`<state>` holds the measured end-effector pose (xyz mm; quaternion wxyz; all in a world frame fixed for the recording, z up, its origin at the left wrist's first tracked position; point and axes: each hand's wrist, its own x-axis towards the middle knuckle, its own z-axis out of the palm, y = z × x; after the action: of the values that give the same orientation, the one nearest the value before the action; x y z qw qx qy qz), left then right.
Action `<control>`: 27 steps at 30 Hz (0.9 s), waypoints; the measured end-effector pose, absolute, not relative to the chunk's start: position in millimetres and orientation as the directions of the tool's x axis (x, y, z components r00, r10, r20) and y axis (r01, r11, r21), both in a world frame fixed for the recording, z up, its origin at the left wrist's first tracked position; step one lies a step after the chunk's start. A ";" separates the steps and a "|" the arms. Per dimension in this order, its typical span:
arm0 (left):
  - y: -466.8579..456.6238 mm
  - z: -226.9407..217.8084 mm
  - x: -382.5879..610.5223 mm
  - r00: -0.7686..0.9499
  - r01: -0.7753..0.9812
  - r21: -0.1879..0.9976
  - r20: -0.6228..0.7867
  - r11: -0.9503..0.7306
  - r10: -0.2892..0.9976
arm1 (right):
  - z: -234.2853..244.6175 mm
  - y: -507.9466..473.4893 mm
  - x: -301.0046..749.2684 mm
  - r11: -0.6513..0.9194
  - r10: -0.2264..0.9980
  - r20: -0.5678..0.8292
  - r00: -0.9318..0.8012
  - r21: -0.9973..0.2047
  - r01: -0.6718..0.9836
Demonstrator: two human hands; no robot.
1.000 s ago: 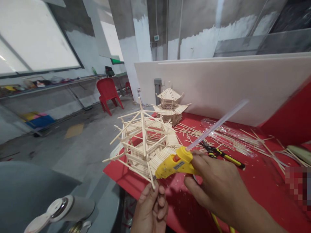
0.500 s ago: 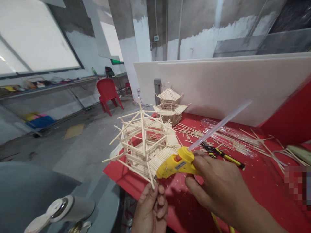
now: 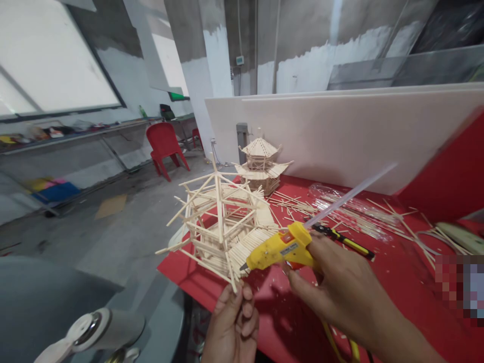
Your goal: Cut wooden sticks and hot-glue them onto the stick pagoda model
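At the left, the stick pavilion (image 3: 220, 222) stands near the edge of the red worktop (image 3: 401, 292), and it looks about half built: its posts, rails and ridge poles are up and meet at a peak, but the upper roof shows only bare ribs. The lower eave is laid with close-set sticks on its right side, while the beams jutting out at the left carry no such covering, so that part appears left to do. At the near corner the left hand (image 3: 232, 320) pinches the low end of a slanting stick (image 3: 231, 269) between thumb and fingertips. Behind, a second pagoda model (image 3: 260, 169) has both roofs covered and seems complete. Next comes the yellow glue gun (image 3: 280, 249), its nozzle close by the pinched stick; whether any glue is on the joint cannot be told. The right hand (image 3: 336, 280) is wrapped round its handle. Farther right lie loose sticks (image 3: 289, 202) and black-and-yellow cutters (image 3: 350, 243).
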<state>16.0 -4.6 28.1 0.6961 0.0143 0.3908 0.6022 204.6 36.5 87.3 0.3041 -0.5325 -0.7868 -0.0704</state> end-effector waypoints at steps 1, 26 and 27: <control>-4.6 30.0 16.8 -0.045 -0.825 0.496 -0.535 0.270 0.844 | 86.7 35.0 208.6 0.404 0.830 0.514 -0.216 -0.285 0.869; -4.5 38.7 16.2 -0.043 -0.867 0.441 -0.531 0.232 0.846 | -16.6 -28.3 281.3 0.021 0.954 0.280 0.108 -0.421 0.907; -5.2 38.5 16.1 -0.048 -0.867 0.441 -0.535 0.230 0.844 | -8.4 -26.6 271.8 0.104 0.924 0.378 0.066 -0.413 0.905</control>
<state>16.1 -5.2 38.5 0.6896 -0.0159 0.3734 0.6203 271.8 -26.6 -8.4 0.2920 -0.6693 -0.6830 0.0158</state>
